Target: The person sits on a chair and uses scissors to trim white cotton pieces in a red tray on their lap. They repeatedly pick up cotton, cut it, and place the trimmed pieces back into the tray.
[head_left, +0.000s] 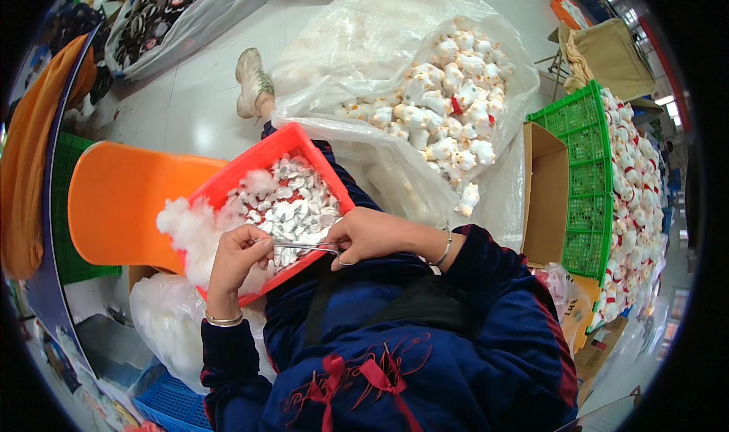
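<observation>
My right hand (373, 234) grips the handles of slim metal forceps (302, 246), which point left across a red plastic tray (331, 175). At their far end, the thumb and fingers of my left hand (241, 259) are pinched together around the tip. Whether a small piece sits between those fingers is hidden. The tray rests against my lap, tilted, holding many small silvery-white pieces (300, 198). Fluffy white stuffing (186, 225) is heaped on its left side and spills over the rim.
An orange chair (121, 200) stands left of the tray. Ahead, a clear plastic bag (342, 45) holds small white plush toys (456, 105). To the right are a cardboard box (545, 197) and a green crate (585, 178) beside more white plush toys (630, 197). A blue basket (171, 402) sits lower left.
</observation>
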